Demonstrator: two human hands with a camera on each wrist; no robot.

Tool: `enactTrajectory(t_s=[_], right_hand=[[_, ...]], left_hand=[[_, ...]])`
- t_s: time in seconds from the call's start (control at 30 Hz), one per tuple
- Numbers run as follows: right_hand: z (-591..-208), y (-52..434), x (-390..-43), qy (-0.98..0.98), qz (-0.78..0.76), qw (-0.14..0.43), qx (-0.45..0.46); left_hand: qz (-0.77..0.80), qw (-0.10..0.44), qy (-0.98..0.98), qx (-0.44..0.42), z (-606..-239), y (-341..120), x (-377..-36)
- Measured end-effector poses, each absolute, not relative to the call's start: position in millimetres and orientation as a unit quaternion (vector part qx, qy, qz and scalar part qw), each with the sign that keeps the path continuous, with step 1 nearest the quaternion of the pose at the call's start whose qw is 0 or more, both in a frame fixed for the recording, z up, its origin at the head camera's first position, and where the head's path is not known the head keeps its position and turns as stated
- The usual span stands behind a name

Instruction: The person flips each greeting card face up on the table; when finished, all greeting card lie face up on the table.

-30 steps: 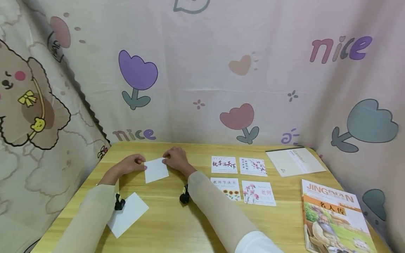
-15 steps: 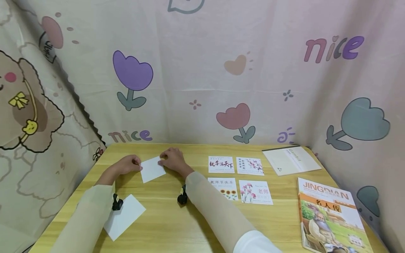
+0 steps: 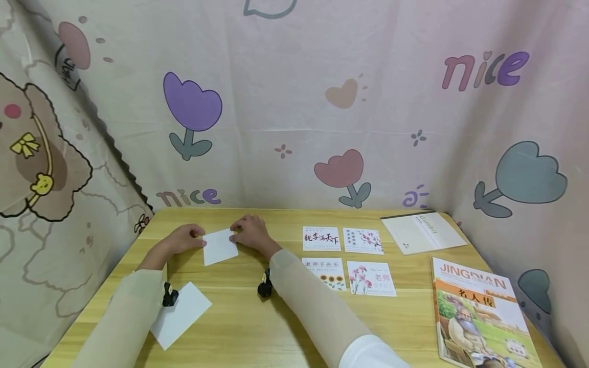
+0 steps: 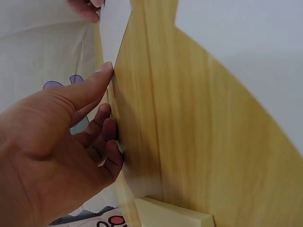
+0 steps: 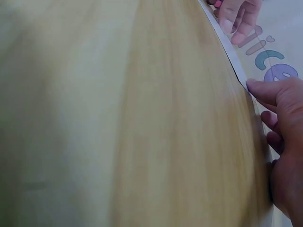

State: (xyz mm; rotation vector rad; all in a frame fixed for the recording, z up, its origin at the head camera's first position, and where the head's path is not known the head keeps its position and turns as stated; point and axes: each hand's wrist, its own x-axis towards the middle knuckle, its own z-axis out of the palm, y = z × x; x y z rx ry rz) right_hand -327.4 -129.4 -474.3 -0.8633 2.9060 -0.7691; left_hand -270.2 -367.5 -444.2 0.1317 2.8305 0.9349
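Note:
A blank white card (image 3: 220, 247) sits at the table's far left between both hands. My left hand (image 3: 198, 238) pinches its left edge. In the left wrist view the thumb (image 4: 97, 78) lies along the card's edge (image 4: 112, 28), with the fingers curled underneath. My right hand (image 3: 234, 235) pinches the card's upper right corner. The right wrist view shows the thumb (image 5: 265, 90) on the thin card edge (image 5: 227, 47), and the left hand's fingertips (image 5: 236, 19) beyond it.
A second blank white card (image 3: 181, 313) lies by my left forearm. Several printed cards (image 3: 342, 259) lie in a block at mid-table. A pale notebook (image 3: 423, 232) and a picture book (image 3: 483, 312) lie on the right. Printed cloth walls surround the wooden table (image 3: 257, 327).
Both hands keep hold of the same white card in about the same spot. Only the head view has shifted a little.

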Motion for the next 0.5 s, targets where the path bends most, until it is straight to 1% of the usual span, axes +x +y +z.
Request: enactTrajectory(t_s=[0.23,0.4,0.5], right_hand=[[-469.9,-127.9,-323.7,0.931,-0.227,0.02,-0.285],[-471.0,-127.5,-324.4,0.933,-0.216,0.019,-0.287],[-471.2,-126.6,-325.6,0.932,-0.221,0.019,-0.287]], left_hand=[[0.302,0.084,0.948,0.05,-440.9,-366.1,-269.7],[0.301,0.093,0.947,0.058,-440.0,-364.6,-271.3],[0.306,0.093,0.946,0.048,-439.0,-363.4,-271.8]])
